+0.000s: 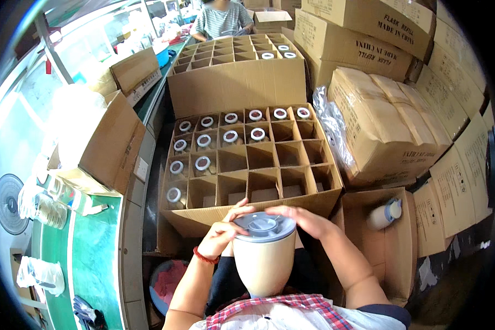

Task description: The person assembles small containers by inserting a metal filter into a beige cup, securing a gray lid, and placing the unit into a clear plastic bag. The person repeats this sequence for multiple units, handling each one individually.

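A cream vacuum flask (264, 264) stands between my forearms in front of my body, its wide end up and tapering down toward my lap. A grey-blue round end piece (267, 225) with a raised disc in its middle caps that upper end. My left hand (225, 228), with a red bracelet at the wrist, is bent around the left of the rim, thumb and fingers on the piece. My right hand (301, 219) lies at the far right of the rim, fingers stretched out and slightly blurred. The flask's lower end is partly hidden by my clothing.
Ahead stands a divided carton (258, 210) with several glass refills (202, 164) in its cells; another divided carton (236, 91) is behind it. At right, an open carton (388, 258) holds a cream jug (384, 214). Stacked cartons (385, 137) flank the right, a green bench (96, 253) the left. A person (221, 21) is at the back.
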Demonstrator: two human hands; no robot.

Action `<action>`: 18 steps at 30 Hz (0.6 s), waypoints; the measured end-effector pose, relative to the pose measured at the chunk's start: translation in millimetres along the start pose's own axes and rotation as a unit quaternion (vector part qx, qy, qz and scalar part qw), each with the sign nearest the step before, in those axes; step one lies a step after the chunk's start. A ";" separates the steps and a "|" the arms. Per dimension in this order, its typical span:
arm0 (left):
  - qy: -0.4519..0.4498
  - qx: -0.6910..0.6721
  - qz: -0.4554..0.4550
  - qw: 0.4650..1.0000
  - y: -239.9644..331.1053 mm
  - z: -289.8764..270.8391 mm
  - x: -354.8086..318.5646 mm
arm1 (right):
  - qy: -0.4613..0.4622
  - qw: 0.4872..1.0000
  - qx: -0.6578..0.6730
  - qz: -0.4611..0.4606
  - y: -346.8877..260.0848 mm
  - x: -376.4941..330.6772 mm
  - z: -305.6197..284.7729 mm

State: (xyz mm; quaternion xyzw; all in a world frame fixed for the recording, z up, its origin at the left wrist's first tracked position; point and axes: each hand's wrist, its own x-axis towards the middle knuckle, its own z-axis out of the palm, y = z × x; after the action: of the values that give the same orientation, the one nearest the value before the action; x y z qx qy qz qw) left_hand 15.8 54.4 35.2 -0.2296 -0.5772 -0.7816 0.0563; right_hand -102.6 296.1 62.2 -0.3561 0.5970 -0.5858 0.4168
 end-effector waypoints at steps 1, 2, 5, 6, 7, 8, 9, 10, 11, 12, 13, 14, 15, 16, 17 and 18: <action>0.032 -0.156 -0.022 0.987 -12.0 -8.5 -11.7 | 0.035 0.986 -0.162 -0.023 -9.3 -11.5 6.7; 0.049 -0.236 -0.073 0.968 -24.9 -20.3 -22.9 | 0.051 0.974 -0.217 -0.026 -18.7 -21.9 14.5; 0.033 -0.191 -0.066 0.979 -22.1 -19.0 -15.0 | 0.093 0.980 -0.176 0.004 -20.5 -30.1 15.7; 0.084 -0.140 -0.112 0.980 -15.9 -12.2 -14.6 | 0.099 0.991 -0.081 0.035 -12.5 -24.1 6.5; 0.134 -0.092 -0.159 0.974 -4.7 -1.0 -14.4 | 0.106 0.992 0.014 0.067 -3.4 -16.2 -2.4; 0.118 0.052 -0.119 0.985 12.3 17.8 -2.4 | 0.123 0.987 0.065 0.086 5.0 -3.0 -11.0; 0.099 0.192 -0.078 0.973 29.9 41.3 15.7 | 0.055 0.977 0.182 0.094 21.9 15.6 -19.9; 0.052 0.416 0.010 0.908 47.5 61.6 30.6 | -0.021 0.949 0.300 0.098 41.4 40.4 -24.3; 0.027 0.545 0.033 0.837 56.0 83.7 42.9 | -0.091 0.902 0.409 0.102 60.1 59.3 -29.1; 0.032 0.570 0.018 0.821 52.7 98.6 47.8 | -0.129 0.884 0.440 0.086 78.6 75.8 -25.5; 0.042 0.595 -0.005 0.803 49.7 106.1 47.7 | -0.173 0.861 0.472 0.077 78.7 86.2 -13.1; 0.074 0.555 -0.042 0.827 51.3 109.1 50.3 | -0.172 0.875 0.448 0.060 75.3 78.7 -14.4; 0.054 0.531 -0.005 0.845 52.6 104.4 50.0 | -0.154 0.878 0.450 0.057 69.8 71.4 -12.1; 0.031 0.500 0.035 0.865 50.5 94.7 48.5 | -0.127 0.882 0.451 0.055 68.6 56.3 -14.0; 0.006 0.465 0.076 0.882 48.5 82.5 47.0 | -0.098 0.886 0.450 0.052 64.4 40.1 -18.1; -0.040 0.404 0.047 0.913 48.4 58.6 40.0 | 0.017 0.946 0.318 0.063 27.0 13.0 -7.0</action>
State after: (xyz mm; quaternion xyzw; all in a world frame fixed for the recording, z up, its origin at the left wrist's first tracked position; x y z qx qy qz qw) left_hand 14.6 100.1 108.0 -0.2453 -0.8340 -0.4683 0.1577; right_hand -112.5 288.7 34.0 -0.1563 0.4079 -0.7239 0.5340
